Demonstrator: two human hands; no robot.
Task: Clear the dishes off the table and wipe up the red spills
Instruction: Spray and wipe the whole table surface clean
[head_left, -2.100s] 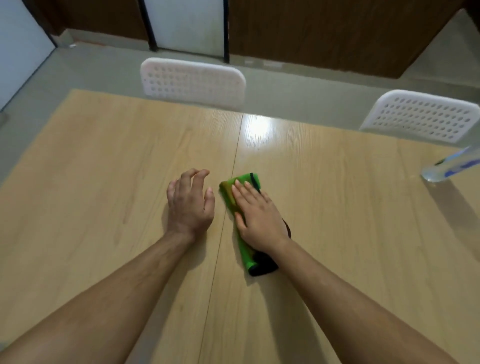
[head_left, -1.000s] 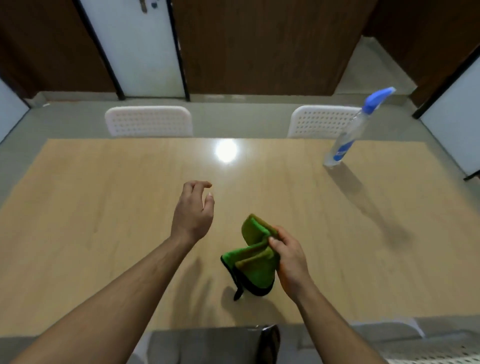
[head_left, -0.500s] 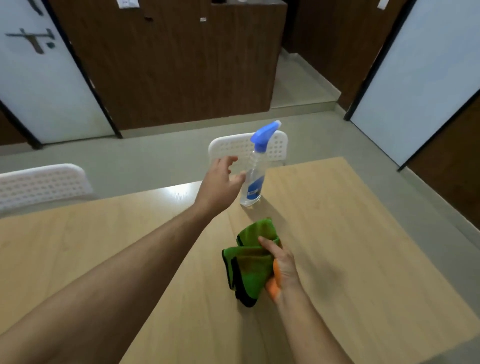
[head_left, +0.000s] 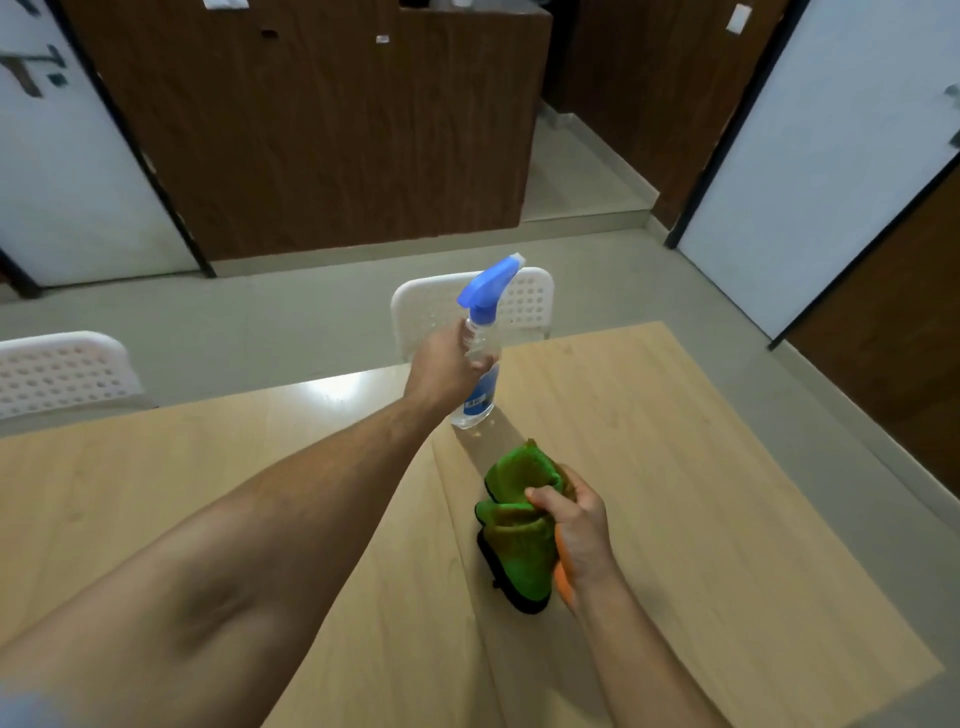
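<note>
One spray bottle gripped by left hand fingers, one green cloth clutched in right hand, one table, two white chairs

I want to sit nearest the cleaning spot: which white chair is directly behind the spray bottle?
The far chair, at the table's back edge; the spray bottle's blue trigger head overlaps its perforated backrest. The other chair stands far off at the frame's left edge.

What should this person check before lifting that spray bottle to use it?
1. Left hand grip around the spray bottle: ok.
2. Bottle upright on the table: ok.
3. Finger on the blue trigger: not ok, the hand sits below it.
4. Green cloth held ready in the right hand: ok.
5. Red spill located: cannot tell, none in view.
</note>
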